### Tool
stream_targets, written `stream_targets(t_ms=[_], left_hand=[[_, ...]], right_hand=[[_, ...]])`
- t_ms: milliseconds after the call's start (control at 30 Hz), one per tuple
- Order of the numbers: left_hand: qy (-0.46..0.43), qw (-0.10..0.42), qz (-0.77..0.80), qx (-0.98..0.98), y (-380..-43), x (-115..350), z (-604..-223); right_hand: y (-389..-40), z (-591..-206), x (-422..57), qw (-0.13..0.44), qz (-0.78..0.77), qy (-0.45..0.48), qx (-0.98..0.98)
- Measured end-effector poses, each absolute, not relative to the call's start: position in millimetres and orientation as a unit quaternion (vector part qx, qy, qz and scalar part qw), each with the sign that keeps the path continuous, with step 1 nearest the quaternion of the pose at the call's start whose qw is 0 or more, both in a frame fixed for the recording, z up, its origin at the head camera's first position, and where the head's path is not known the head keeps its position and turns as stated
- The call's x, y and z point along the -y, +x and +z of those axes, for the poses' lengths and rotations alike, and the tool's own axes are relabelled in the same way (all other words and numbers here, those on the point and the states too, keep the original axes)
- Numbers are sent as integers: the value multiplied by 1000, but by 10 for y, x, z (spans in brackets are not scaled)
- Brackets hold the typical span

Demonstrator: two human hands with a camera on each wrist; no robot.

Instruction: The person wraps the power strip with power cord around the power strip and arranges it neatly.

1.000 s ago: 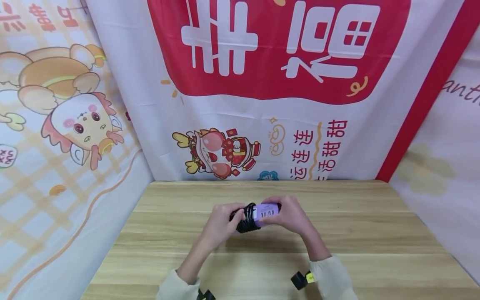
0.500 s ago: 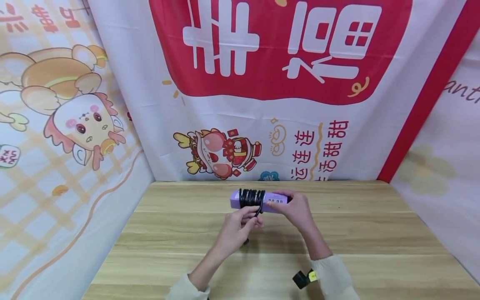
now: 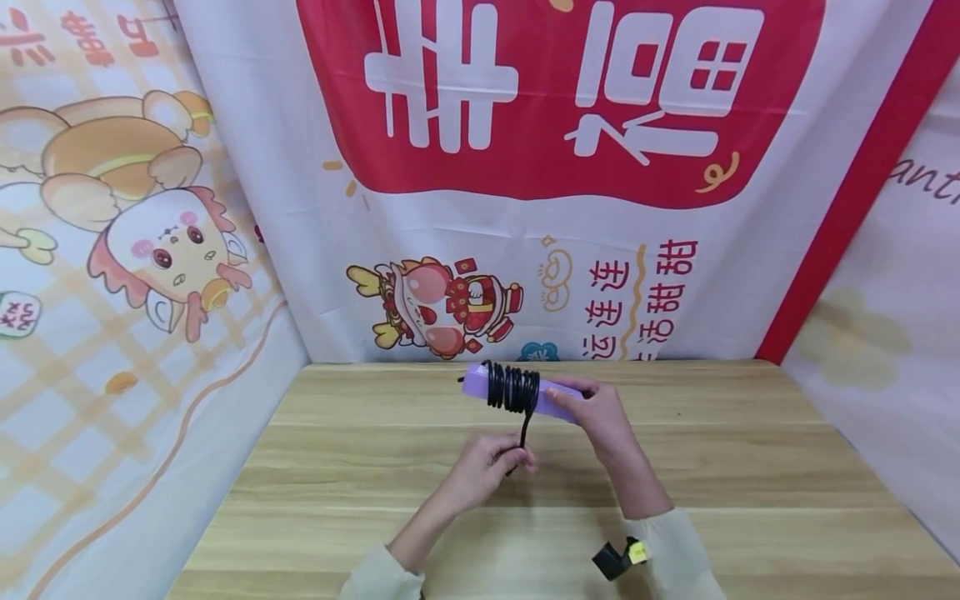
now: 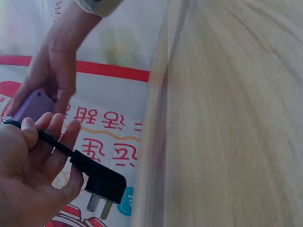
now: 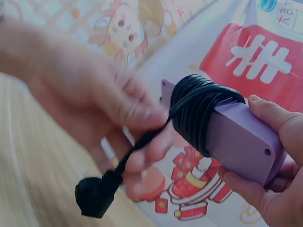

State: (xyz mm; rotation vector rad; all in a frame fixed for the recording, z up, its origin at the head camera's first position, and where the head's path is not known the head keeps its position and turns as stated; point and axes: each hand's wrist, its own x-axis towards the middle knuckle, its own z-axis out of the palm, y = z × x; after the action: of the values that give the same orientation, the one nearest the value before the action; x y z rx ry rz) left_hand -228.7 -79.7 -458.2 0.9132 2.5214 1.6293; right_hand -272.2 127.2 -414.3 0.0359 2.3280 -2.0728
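Note:
A purple power strip (image 3: 558,402) is held up over the table, with black cord (image 3: 513,388) wound several times round its middle. My right hand (image 3: 603,415) grips the strip by its right end, thumb on one face and fingers on the other. Below the strip, my left hand (image 3: 483,468) pinches the cord's loose end between thumb and fingers. In the left wrist view a black plug (image 4: 102,179) with metal prongs hangs past the left fingers. The right wrist view shows the cord stretched from the coil to the left hand, with the plug (image 5: 94,196) beyond it.
A wooden table (image 3: 337,467) lies beneath both hands. Behind it hangs a red and white printed cloth (image 3: 480,225), and a patterned cloth (image 3: 135,350) covers the left side. A small black device (image 3: 611,562) with a yellow tag sits at the right sleeve.
The left hand has gone from the coil on the strip down to the cord's loose end, drawing it away. The strip has risen slightly and turned in the right hand.

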Motion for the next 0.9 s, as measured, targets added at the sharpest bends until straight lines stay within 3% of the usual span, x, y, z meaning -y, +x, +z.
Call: stream_targets(t_ms=[233, 400, 567, 900], left_hand=[[272, -43, 487, -829, -2418, 966, -4690], [239, 10, 527, -815, -2400, 1076, -4689], [211, 43, 540, -814, -2313, 1079, -4568], [228, 62, 523, -819, -2156, 1032, -4353]], right_hand=[[-2592, -4054, -1173, 116, -691, -55, -712], [-2520, -4042, -1104, 171, -693, -110, -692], [-2503, -4049, -1087, 175, -688, -117, -694], [-2490, -4056, -990, 164, -667, -111, -719]])
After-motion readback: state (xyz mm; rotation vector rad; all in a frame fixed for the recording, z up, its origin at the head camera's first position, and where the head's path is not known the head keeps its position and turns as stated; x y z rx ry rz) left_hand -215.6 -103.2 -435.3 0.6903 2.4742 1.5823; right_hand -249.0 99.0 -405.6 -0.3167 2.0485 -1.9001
